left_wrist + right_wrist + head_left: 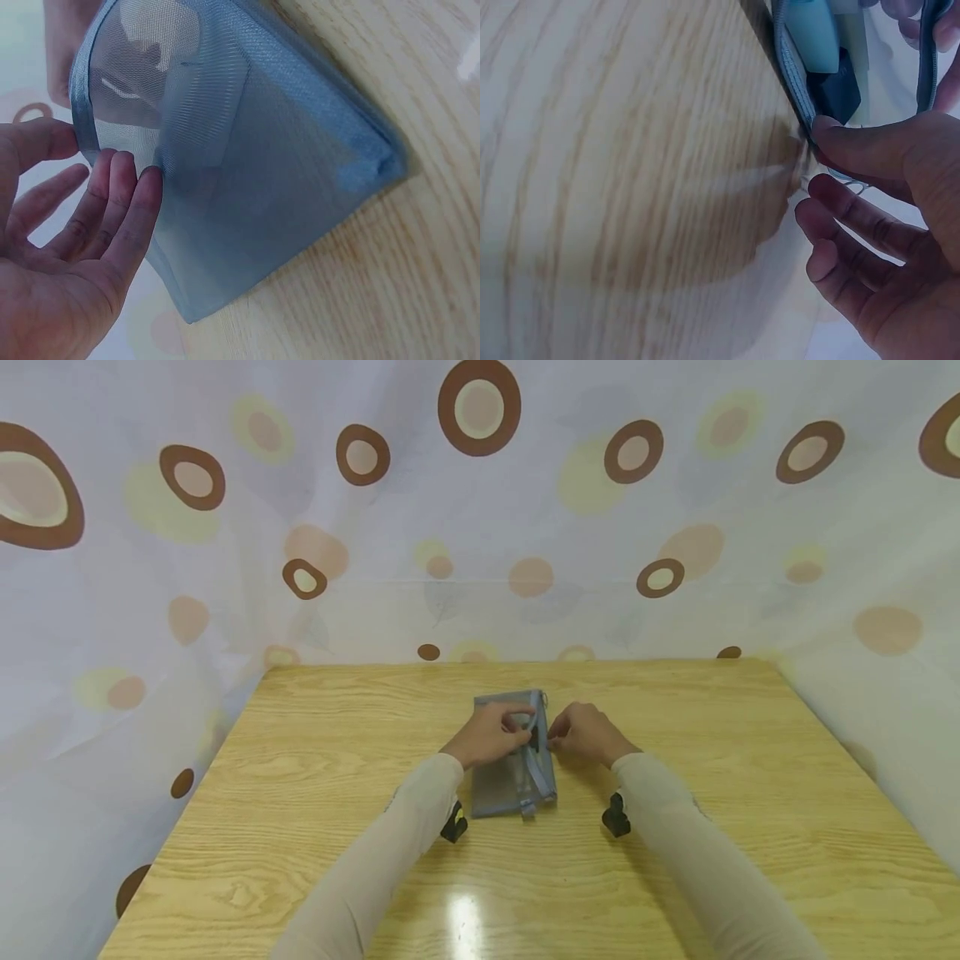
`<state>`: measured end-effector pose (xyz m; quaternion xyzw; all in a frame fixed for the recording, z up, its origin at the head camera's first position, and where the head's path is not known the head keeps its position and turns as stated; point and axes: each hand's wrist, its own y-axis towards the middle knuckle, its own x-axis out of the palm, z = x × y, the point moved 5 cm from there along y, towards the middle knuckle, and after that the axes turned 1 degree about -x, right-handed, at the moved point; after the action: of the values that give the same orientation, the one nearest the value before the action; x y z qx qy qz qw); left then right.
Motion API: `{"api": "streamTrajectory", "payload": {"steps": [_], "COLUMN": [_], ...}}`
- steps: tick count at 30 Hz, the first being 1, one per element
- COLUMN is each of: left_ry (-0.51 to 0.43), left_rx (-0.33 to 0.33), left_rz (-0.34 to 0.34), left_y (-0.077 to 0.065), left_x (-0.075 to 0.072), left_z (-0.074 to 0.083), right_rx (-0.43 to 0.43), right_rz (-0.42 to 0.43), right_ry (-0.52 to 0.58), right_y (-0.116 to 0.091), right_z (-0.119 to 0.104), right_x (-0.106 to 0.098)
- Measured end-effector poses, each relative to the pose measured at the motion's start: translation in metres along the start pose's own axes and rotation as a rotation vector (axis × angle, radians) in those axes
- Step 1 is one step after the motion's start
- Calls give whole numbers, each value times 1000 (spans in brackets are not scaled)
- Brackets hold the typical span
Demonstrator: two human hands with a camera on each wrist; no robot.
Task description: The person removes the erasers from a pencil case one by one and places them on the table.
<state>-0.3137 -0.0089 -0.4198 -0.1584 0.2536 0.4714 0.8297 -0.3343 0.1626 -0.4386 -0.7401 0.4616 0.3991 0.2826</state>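
Observation:
A blue-grey mesh zipper pouch lies on the table with its zipped side to the right, pulled apart into a gap. My left hand pinches one zipper edge and lifts it away from the other. On the opposite side, my right hand pinches the other edge between thumb and index finger, its other fingers loosely bent. Through the mesh in the left wrist view shows a comb with fine teeth. In the right wrist view, a pale blue item and a black piece sit inside the opening, partly hidden.
The pouch rests on a wood-grain table. Behind the table and along both sides hangs a pale curtain with brown and peach oval patterns. A small ring hangs by the pouch's end near the right fingers.

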Motion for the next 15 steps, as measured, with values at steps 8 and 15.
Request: {"api": "streamTrajectory", "payload": {"steps": [8, 15], "left_ry": [11, 23], "left_rx": [-1, 6], "left_rz": [-27, -40], "left_y": [1, 0], "left_x": [-1, -2], "left_z": [-2, 2], "right_rx": [-19, 29], "right_rz": [-29, -47], "right_ry": [-67, -110], "right_y": [2, 3], "right_z": [-6, -10], "right_x": [5, 7]}}
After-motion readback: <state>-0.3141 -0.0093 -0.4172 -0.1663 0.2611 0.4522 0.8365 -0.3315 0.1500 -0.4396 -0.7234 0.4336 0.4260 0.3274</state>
